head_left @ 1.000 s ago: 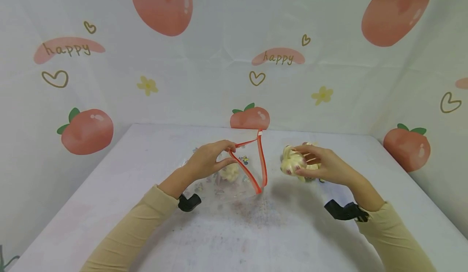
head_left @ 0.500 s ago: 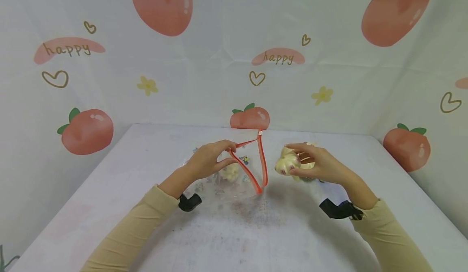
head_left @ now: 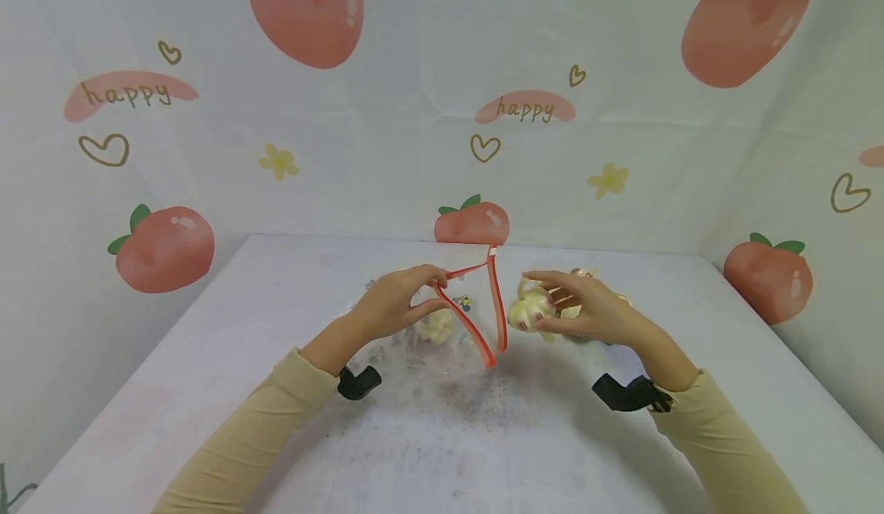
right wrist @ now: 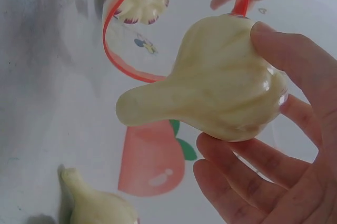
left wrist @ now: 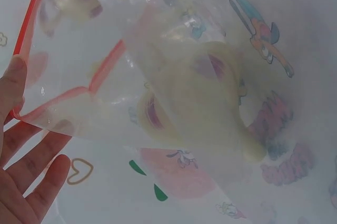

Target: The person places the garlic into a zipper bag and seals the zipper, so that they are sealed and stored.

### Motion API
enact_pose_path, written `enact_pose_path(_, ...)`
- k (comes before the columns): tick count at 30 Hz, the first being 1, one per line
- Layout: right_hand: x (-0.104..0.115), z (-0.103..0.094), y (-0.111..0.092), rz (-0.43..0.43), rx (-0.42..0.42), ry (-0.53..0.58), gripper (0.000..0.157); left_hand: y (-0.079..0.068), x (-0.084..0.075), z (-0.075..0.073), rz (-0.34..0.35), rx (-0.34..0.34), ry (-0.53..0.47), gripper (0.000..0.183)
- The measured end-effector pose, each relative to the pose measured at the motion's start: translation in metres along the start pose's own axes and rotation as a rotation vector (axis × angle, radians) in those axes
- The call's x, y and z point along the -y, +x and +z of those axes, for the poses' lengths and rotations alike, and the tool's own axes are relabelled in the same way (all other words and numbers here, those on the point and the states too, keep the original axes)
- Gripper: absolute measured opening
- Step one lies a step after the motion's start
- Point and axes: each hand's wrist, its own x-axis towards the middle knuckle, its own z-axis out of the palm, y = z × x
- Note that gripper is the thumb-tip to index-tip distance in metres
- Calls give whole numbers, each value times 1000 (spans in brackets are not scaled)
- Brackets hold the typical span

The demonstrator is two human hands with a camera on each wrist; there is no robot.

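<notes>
My left hand (head_left: 397,301) pinches the red-edged mouth of a clear plastic zip bag (left wrist: 284,124) printed with cartoon figures, and the mouth gapes toward the right. Inside the bag lies a garlic bulb (head_left: 435,327), seen through the film in the left wrist view. My right hand (head_left: 597,308) holds a second garlic bulb (right wrist: 226,82) between thumb and fingers, just right of the bag's mouth. Its stem points away from the palm in the right wrist view. The red rim (right wrist: 108,40) of the bag shows behind this bulb.
More garlic (right wrist: 102,205) lies on the white table (head_left: 428,453), partly hidden behind my right hand in the head view. A white cloth backdrop (head_left: 387,153) with printed fruit and hearts rises behind the table. Black bands (head_left: 628,393) circle both wrists.
My right hand has moved left with its garlic bulb, closer to the bag's mouth, uncovering more of the garlic behind it. The left hand and bag have stayed nearly still.
</notes>
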Motion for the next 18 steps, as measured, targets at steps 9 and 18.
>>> enact_pose_path(9, 0, 11, 8, 2, -6, 2, 61, 0, 0, 0, 6, -8, -12, 31)
enact_pose_path(18, 6, 18, 15, 51, 8, 12, 63, 1, 0, 0, 10, -16, -7, 33)
